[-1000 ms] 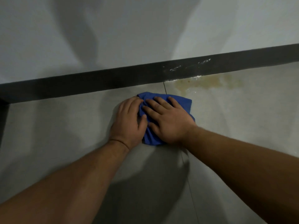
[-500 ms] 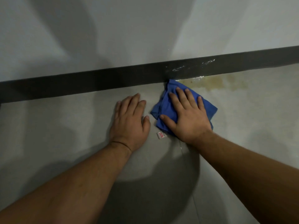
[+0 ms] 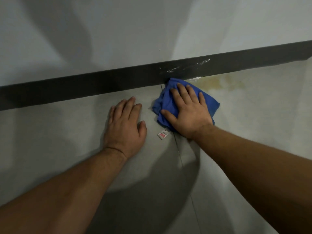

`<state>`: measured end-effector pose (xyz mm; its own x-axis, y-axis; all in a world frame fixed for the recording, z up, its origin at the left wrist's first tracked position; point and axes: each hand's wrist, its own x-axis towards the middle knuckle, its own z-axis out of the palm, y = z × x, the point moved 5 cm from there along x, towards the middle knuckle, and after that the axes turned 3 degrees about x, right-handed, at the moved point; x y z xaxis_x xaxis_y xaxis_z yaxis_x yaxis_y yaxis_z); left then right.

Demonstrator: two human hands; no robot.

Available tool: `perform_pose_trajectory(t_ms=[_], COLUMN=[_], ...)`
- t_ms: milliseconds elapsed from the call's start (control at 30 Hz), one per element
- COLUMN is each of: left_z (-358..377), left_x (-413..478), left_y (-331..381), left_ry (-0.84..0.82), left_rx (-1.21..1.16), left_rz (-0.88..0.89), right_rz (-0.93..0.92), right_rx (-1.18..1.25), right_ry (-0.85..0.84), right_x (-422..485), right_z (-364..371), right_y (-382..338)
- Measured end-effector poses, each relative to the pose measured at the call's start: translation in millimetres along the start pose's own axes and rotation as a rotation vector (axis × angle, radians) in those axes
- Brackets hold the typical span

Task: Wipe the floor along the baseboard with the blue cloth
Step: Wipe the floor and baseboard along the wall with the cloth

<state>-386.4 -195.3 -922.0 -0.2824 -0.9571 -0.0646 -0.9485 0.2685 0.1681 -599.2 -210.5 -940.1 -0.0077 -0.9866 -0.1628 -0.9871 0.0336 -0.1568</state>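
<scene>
The right hand [image 3: 189, 114] lies flat, palm down with fingers spread, pressing the blue cloth [image 3: 209, 103] against the floor [image 3: 67, 135]; it presses rather than clasps, nothing closed inside the fingers. The cloth is bunched and sits just past the centre of the view toward 1 o'clock, its far corner touching the foot of the dark baseboard [image 3: 84, 86], which runs across the view from 9 o'clock up toward 2 o'clock. A small white tag [image 3: 162, 134] with red print sticks out from the cloth's near edge, at 6 o'clock from the cloth. From the cloth toward 2 o'clock, a yellowish stain [image 3: 224, 83] spreads over the floor beside the baseboard, and pale scuffs [image 3: 185, 66] mark the baseboard just above the cloth. The left hand [image 3: 125, 125] rests open and flat on the bare floor at 9 o'clock from the cloth, near it but apart, holding nothing. A thin seam [image 3: 181, 159] in the floor runs from under the right wrist toward 6 o'clock.
</scene>
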Motion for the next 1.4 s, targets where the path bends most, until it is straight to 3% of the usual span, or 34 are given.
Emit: perform_pose_trajectory(t_ms=[267, 467, 800, 1000, 1167, 1400], left_z=[-10.4, -1.1, 2.8, -1.3, -0.6, 2.0], left_x=[29.9, 35.8, 37.9, 36.7, 35.9, 35.3], left_y=[30.0, 35.7, 37.1, 37.1, 36.3, 36.6], left_ry=[0.042, 0.021, -0.013, 0.01, -0.011, -0.008], left_rx=[-0.076, -0.034, 0.015, -0.007, -0.003, 0.019], left_rz=[0.088, 0.126, 0.105, 0.117, 0.118, 0.121], right_rz=[0.051, -0.073, 0.211, -0.039, -0.268, 0.106], right_rx=[0.075, 0.024, 0.029, 0.094, 0.089, 0.03], right_ry=[0.018, -0.049, -0.004, -0.017, -0.07, 0.025], right_x=[-36.2, 5.2, -7.7, 16.7, -17.4, 11.5], right_z=[-1.9, -5.5, -6.6, -14.7, -15.0, -13.5], right_y=[-9.2, -3.7, 35.0, -12.3, 10.0, 38.9])
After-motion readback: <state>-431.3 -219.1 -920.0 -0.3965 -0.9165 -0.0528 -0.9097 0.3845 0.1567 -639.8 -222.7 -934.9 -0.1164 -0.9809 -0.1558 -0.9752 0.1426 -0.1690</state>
